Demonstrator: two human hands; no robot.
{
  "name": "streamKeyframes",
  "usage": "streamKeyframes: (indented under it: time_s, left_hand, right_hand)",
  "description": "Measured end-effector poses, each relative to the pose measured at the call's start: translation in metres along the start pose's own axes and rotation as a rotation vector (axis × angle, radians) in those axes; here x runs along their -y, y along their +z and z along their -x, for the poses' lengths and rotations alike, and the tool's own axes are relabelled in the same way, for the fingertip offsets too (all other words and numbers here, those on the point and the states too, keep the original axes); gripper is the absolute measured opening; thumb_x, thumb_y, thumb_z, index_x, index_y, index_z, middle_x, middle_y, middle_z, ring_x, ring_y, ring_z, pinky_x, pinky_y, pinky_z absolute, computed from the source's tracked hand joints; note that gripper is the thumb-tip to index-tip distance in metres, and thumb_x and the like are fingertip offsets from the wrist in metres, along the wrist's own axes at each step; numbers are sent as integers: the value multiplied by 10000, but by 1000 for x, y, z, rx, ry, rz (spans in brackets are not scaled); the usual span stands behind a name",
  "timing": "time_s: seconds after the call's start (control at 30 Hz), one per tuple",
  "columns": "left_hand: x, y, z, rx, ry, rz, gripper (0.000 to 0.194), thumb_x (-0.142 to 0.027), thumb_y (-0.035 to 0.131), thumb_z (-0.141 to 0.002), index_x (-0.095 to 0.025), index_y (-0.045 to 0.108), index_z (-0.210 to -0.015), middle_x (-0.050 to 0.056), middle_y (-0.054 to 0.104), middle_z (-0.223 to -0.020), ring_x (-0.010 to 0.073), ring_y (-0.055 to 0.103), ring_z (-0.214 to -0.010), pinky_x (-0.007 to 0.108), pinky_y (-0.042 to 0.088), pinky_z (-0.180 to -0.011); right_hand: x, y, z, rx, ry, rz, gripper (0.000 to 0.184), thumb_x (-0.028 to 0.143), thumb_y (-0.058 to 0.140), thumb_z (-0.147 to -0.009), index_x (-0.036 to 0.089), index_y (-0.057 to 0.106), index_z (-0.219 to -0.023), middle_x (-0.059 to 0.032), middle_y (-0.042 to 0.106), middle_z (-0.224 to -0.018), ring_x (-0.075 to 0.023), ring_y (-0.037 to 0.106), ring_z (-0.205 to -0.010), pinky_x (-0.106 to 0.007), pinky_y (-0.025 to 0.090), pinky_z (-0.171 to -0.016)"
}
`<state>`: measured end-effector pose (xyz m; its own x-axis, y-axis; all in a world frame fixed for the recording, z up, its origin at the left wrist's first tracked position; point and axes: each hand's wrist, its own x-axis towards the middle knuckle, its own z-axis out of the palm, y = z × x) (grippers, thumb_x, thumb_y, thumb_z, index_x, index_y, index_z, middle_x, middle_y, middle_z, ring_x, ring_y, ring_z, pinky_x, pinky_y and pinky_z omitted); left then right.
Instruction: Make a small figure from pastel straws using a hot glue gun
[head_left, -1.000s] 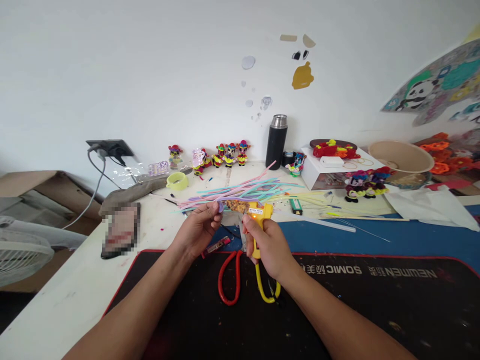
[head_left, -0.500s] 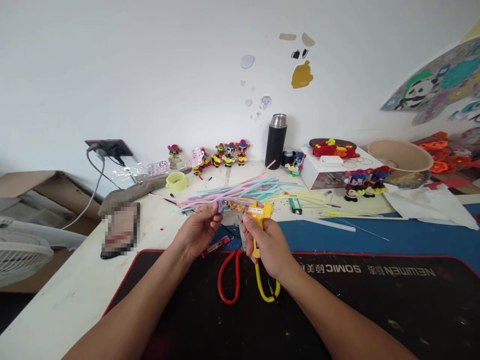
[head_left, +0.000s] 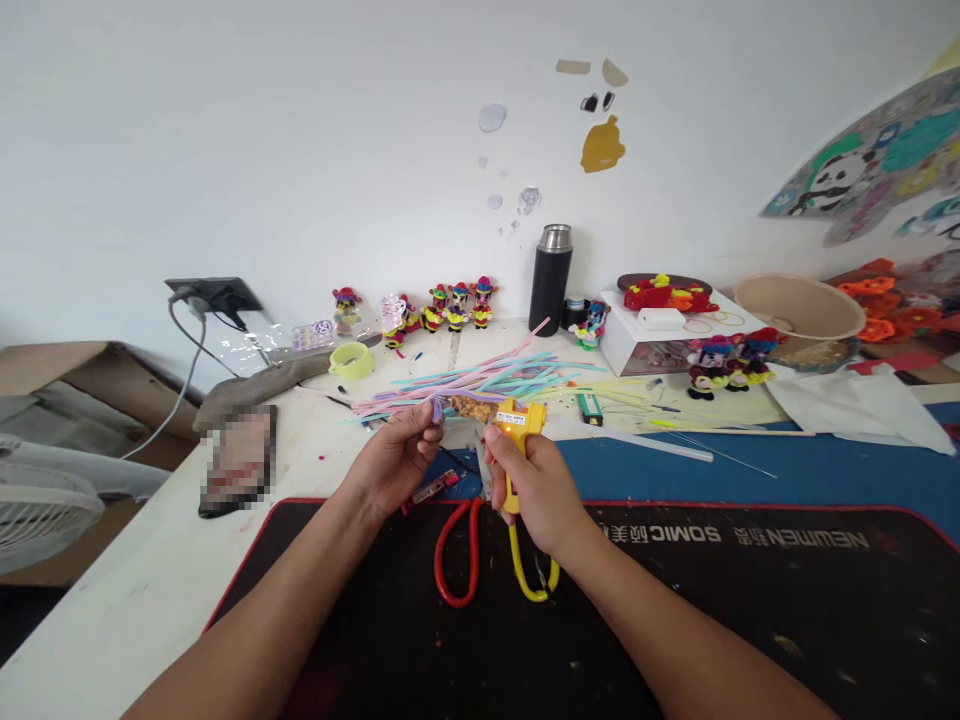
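Note:
My right hand is wrapped round the handle of a yellow hot glue gun, whose crusted brown nozzle points left. Between thumb and fingers, my left hand pinches a small purple pipe cleaner piece, close to the nozzle tip. Below the hands lie scissors with one red and one yellow handle loop, their blades partly hidden by my right hand. A small pink-labelled tube rests beside them. Just behind is a pile of pastel pipe cleaners.
A black desk mat covers the front of the table. Several small figures, a black thermos and a white box stand along the wall. A tape roll is at left, a glue stick at right.
The glue gun nozzle and the purple piece are slightly farther apart, and the view has shifted a little. Both hands keep their hold.

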<state>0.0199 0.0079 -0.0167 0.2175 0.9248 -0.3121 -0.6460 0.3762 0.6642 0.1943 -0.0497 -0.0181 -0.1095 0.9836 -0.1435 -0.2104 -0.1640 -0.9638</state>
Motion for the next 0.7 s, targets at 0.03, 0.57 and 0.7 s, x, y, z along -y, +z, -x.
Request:
streamKeyframes:
  time_s: [0.03,0.57,0.7]
  left_hand:
    - [0,0,0,-2,-4,0,169,-47,862,-737,-55,695,-760,-3,606,-681,29,535,-498,70,430,-379]
    - [0,1,1,-9,-11,1,175,-39,866,-728,-56,695,-760,4,617,-684,31,539,-496,70,422,-378]
    - [1,1,1,-9,-5,-11,199,-66,897,-699,-60,705,-753,1,629,-696,28,537,-508,68,421,-381]
  right_hand:
    - [0,0,0,-2,1,-2,584,788,628,-811,216,552,-728,51,519,-414,-104,419,-310,-226,325,-338]
    - [-2,0,0,19,7,29,555,750,609,-853,212,561,-725,50,518,-412,-103,421,-309,-225,322,-338]
    - [-3,0,0,23,10,26,558,755,611,-849,212,560,-731,51,517,-412,-103,423,-309,-222,321,-335]
